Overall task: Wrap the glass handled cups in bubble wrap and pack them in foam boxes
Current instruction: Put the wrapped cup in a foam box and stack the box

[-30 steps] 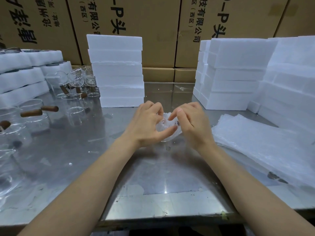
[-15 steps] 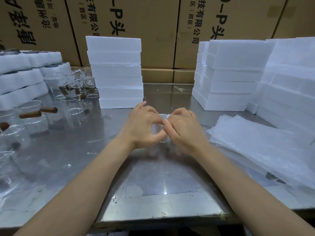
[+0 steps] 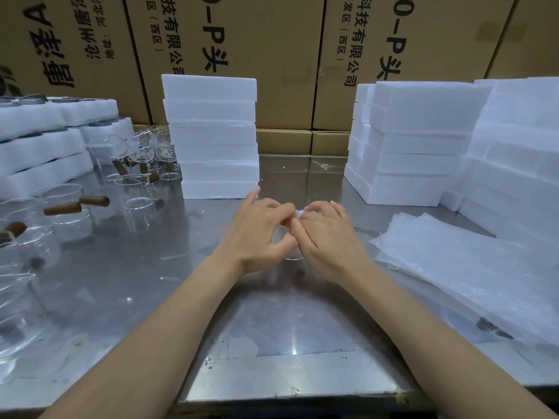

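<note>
Head view: a scuffed, shiny steel bench (image 3: 127, 267) fills the frame. At its centre, two bare hands meet around one small glass cup (image 3: 292, 252), largely hidden by the hands, in crinkled clear bubble wrap (image 3: 300, 213). The left hand (image 3: 260, 234) curls its fingers and thumb round the bundle; the right hand (image 3: 328, 237) pinches the wrap at the top, fingers bent. Behind the bundle stands a stack of five white, grainy foam boxes (image 3: 213, 137). Right of the bundle lies a pile of flat bubble wrap sheets (image 3: 472, 276), with more foam blocks (image 3: 414, 143) beyond it. Left of the bundle stand many clear glass cups with brown wooden handles (image 3: 65, 214), too crowded to count. Printed cardboard cartons (image 3: 272, 55) form the back wall.
</note>
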`<move>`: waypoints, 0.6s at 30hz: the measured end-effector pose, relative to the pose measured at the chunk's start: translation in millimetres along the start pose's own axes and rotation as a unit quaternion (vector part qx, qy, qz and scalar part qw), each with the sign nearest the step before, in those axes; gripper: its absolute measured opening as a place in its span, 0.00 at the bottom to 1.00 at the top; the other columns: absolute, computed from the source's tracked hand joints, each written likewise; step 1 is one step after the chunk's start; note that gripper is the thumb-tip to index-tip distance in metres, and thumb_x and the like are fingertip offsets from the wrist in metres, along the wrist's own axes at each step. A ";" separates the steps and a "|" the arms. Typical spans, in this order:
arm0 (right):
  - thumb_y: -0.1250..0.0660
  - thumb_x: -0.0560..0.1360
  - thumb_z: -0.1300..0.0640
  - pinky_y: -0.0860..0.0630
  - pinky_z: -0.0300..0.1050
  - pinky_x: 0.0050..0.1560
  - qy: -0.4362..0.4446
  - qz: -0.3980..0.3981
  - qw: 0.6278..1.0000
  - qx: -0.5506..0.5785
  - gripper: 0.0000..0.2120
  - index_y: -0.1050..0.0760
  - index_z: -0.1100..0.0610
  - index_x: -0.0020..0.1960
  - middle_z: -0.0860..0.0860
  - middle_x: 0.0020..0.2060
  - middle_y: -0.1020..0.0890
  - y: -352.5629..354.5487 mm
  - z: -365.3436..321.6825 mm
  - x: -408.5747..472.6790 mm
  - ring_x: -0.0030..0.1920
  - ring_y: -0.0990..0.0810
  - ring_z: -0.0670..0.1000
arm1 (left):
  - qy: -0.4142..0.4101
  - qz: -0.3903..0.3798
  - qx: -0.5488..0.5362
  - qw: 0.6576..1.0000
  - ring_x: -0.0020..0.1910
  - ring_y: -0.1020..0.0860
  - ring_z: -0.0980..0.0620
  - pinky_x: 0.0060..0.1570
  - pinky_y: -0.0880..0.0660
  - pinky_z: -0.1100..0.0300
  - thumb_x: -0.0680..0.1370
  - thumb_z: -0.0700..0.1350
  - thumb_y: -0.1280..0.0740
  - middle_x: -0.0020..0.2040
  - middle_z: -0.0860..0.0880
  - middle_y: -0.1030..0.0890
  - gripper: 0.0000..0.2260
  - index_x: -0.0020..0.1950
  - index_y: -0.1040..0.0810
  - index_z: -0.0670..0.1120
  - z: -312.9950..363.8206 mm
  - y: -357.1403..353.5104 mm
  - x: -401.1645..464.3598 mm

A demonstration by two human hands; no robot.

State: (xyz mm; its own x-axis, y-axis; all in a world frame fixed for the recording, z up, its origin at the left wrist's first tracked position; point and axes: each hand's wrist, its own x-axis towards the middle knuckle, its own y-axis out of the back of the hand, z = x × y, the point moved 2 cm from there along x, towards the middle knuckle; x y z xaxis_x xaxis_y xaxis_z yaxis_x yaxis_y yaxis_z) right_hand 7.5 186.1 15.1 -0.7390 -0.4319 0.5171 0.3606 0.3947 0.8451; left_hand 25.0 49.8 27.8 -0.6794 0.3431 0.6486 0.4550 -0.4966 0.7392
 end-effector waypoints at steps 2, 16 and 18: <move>0.58 0.77 0.47 0.51 0.45 0.69 -0.004 -0.004 1.000 0.013 0.28 0.19 0.51 0.52 0.45 0.46 0.18 0.9 -0.4 1.5 0.63 0.33 0.45 | 0.007 -0.023 0.004 1.000 0.40 0.30 0.51 0.70 0.42 0.50 0.69 0.55 0.50 0.35 0.49 0.24 0.14 0.39 0.32 0.46 0.1 -2.6 0.6; 0.50 0.77 0.46 0.33 0.36 0.46 -0.081 0.121 0.969 0.200 0.25 0.19 0.50 0.33 0.43 0.31 0.19 13.1 3.9 1.6 0.44 0.26 0.41 | 0.169 0.213 -0.198 0.942 0.48 0.25 0.58 0.45 0.30 0.60 0.75 0.49 0.43 0.46 0.57 0.21 0.09 0.47 0.24 0.51 -22.3 3.4 7.3; 0.49 0.78 0.46 0.33 0.28 0.43 -0.127 0.144 0.936 0.295 0.22 0.19 0.47 0.36 0.38 0.35 0.18 18.8 11.2 8.9 0.45 0.24 0.37 | 0.244 0.272 -0.238 0.900 0.55 0.26 0.57 0.50 0.33 0.62 0.75 0.48 0.42 0.55 0.54 0.22 0.11 0.53 0.24 0.52 -40.0 9.1 13.0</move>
State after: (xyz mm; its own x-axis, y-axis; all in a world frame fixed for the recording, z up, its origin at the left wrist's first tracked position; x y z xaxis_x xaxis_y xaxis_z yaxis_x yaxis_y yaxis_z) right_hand 1.3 198.8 34.1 -0.7985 -0.0617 0.5989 0.2437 0.8765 0.4152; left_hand -2.7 17.9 35.7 -0.6552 -0.3865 0.6491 0.5772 -0.8104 0.1001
